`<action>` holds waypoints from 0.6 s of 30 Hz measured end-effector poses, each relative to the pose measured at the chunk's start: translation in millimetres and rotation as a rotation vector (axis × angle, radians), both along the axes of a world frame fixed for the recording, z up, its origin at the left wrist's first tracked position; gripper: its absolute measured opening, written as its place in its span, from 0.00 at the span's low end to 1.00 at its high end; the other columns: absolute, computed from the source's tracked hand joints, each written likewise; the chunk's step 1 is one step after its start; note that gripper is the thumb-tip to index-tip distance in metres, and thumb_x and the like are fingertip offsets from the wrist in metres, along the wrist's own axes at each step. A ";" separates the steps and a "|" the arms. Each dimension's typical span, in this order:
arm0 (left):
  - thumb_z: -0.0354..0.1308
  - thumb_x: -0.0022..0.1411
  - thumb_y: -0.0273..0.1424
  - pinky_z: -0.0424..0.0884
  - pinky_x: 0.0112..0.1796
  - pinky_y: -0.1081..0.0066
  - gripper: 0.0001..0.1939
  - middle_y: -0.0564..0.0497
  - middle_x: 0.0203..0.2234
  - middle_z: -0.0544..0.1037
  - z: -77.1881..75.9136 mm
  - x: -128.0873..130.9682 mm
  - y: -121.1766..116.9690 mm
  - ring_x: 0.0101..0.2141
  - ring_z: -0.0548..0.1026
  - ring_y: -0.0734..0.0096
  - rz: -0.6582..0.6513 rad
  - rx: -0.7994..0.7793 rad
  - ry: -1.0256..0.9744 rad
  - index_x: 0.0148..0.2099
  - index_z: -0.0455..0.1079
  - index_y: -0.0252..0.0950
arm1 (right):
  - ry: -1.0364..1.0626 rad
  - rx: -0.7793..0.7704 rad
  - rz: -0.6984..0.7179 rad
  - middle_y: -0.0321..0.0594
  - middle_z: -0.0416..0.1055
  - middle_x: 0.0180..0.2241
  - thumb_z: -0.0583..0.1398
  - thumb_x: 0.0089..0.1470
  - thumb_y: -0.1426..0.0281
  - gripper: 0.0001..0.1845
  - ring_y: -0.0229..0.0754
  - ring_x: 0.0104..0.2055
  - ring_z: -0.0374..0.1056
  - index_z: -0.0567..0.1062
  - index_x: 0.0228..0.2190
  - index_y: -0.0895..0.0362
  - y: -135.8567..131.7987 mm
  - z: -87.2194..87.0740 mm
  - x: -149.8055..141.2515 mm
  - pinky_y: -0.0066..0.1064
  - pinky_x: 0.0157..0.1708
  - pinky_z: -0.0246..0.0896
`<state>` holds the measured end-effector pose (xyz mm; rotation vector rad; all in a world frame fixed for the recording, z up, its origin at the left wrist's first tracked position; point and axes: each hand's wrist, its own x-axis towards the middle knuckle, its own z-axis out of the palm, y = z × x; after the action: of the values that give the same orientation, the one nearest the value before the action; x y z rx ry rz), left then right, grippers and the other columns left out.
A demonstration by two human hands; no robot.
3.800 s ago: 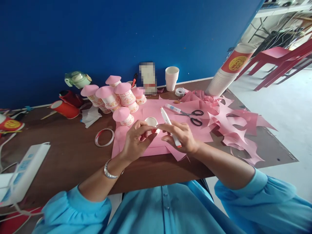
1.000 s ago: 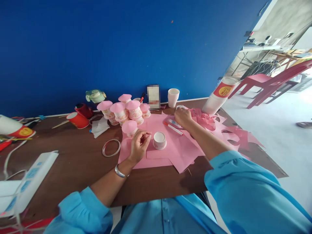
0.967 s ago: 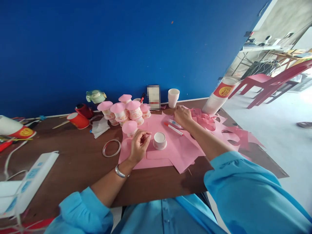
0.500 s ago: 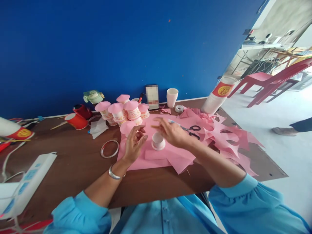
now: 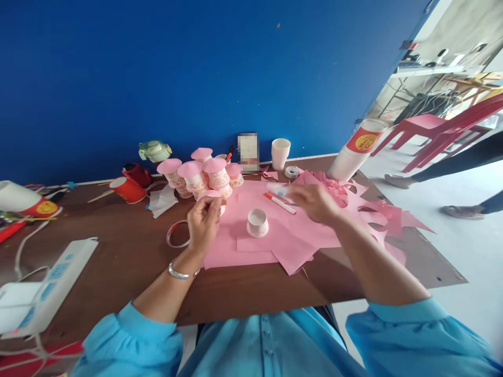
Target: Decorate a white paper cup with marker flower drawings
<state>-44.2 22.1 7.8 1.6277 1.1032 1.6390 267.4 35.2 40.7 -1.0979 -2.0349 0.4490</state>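
Observation:
My left hand (image 5: pixel 204 220) is closed, thumb and fingertips pinched together in front of a small cup with a pink cone top (image 5: pixel 210 193). What it pinches, if anything, is hidden. Blurred by motion, my right hand (image 5: pixel 314 203) has its fingertips at a small clear-and-blue tube (image 5: pixel 278 189) and appears to grip it. Between the hands, a small white paper cup (image 5: pixel 258 223) stands on pink paper sheets (image 5: pixel 223 246). An orange-and-white marker (image 5: pixel 280 203) lies just below the tube.
Stacked cups with pink cone tops (image 5: pixel 191 175) stand at the back left, near a tape roll (image 5: pixel 177 233). Pink paper scraps (image 5: pixel 377 217) and a tall cup stack (image 5: pixel 357 149) are at right. A power strip (image 5: pixel 58 283) lies left. Another person's legs (image 5: pixel 444 159) show beyond the table.
My right hand has moved right, from above the white cup to the tube, uncovering the marker and covering the scissors. My left hand's fingers have come together and moved slightly left.

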 end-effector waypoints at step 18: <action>0.48 0.63 0.15 0.74 0.60 0.47 0.29 0.39 0.57 0.79 -50.8 3.3 15.2 0.59 0.76 0.54 -0.061 0.182 0.734 0.62 0.71 0.36 | 0.586 -0.513 0.026 0.34 0.69 0.33 0.57 0.59 0.62 0.18 0.34 0.27 0.68 0.74 0.49 0.56 12.1 -60.4 -63.1 0.26 0.24 0.63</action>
<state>-40.9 37.3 -43.0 2.4586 1.2353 1.1337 204.3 47.3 -19.7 -1.0618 -1.4444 1.2001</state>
